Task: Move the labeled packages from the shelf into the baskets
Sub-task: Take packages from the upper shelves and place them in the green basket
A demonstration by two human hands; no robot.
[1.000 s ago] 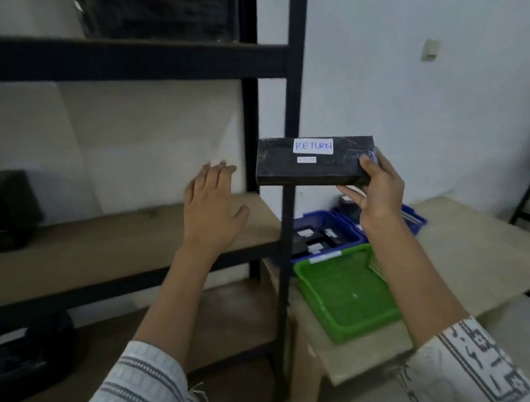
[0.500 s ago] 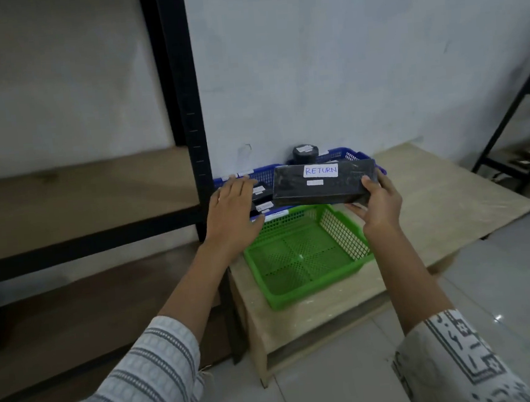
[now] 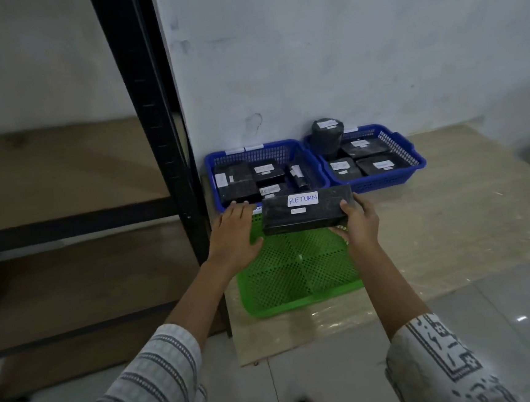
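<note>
a: what can't you read here?

b: only the big label on the black package (image 3: 307,210) reads, "return". the small tag under it and the labels in both blue baskets (image 3: 311,161) are too blurry, and the shelf (image 3: 62,173) is cut off at the left

a: hands?

b: right hand (image 3: 360,221) clamped on the package's right end, thumb on top, fingers under, holding it level over the far side of the green basket (image 3: 296,278). left hand (image 3: 234,232) flat, fingers spread, holding nothing, at that basket's left rim

a: textures?

b: perforated plastic mesh baskets, glossy wrapped package, low wood-grain table (image 3: 451,216)
</note>
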